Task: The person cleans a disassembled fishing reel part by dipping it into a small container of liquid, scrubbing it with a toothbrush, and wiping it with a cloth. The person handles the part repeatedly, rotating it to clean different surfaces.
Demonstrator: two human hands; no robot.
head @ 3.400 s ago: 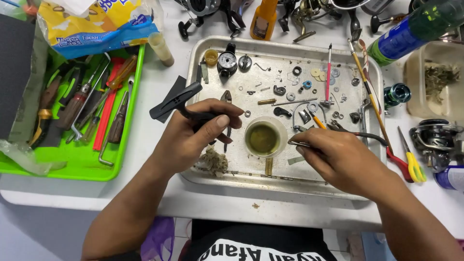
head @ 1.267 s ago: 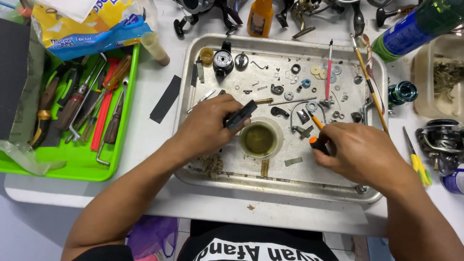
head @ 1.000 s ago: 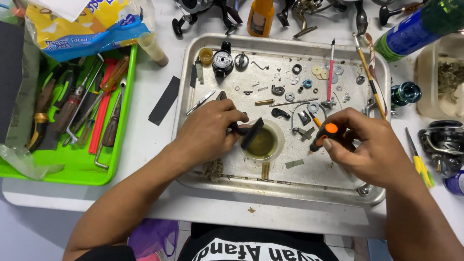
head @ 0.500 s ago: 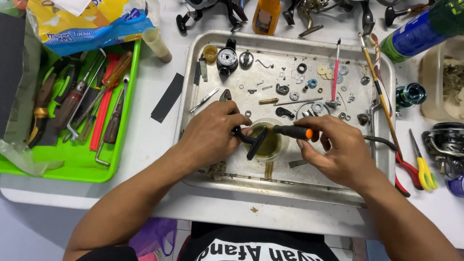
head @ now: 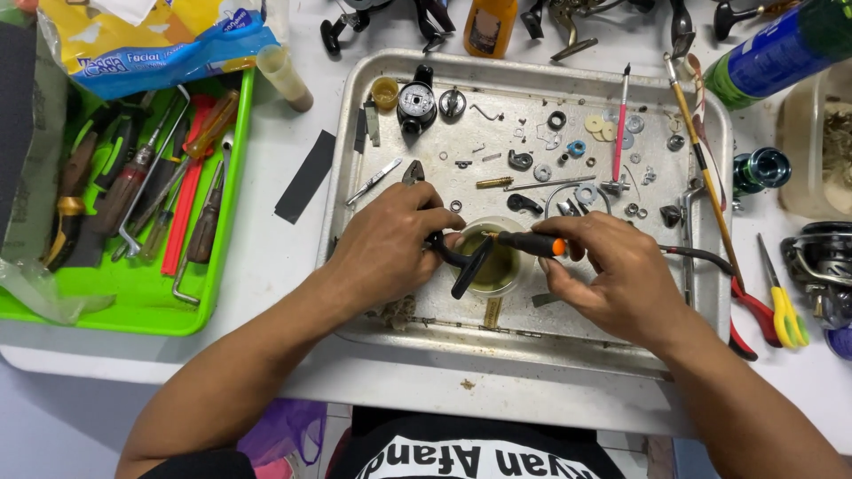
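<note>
My left hand (head: 390,238) grips a black angled handle part (head: 463,263) over a small round cup of murky liquid (head: 497,266) in the metal tray (head: 355,275). My right hand (head: 612,277) holds a black screwdriver with an orange band (head: 531,243), lying level with its tip pointed left at the black part. Both hands meet just above the cup. Small metal washers, screws and reel pieces lie scattered across the tray behind the hands.
A green tray of hand tools (head: 142,293) sits at the left, with a black strip (head: 305,176) beside it. Brushes (head: 701,160), red-handled pliers (head: 751,310), yellow scissors (head: 784,306), a blue-green spray can (head: 781,44) and reel parts (head: 821,257) crowd the right.
My left hand brought the black part in over the cup. My right hand swapped a thin tool for the orange-banded screwdriver and turned it level toward the part.
</note>
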